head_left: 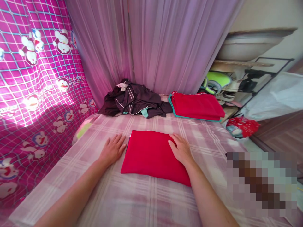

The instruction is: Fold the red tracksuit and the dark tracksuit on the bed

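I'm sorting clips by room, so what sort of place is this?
Probably a home bedroom: a plaid sheet is spread wide like bedding, lilac curtains hang behind it, and a loaded rack stands at the right.

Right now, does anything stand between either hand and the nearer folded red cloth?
Nothing visible: the right hand rests on the nearer red cloth, at its right side; the left hand lies close beside its left edge, no object between.
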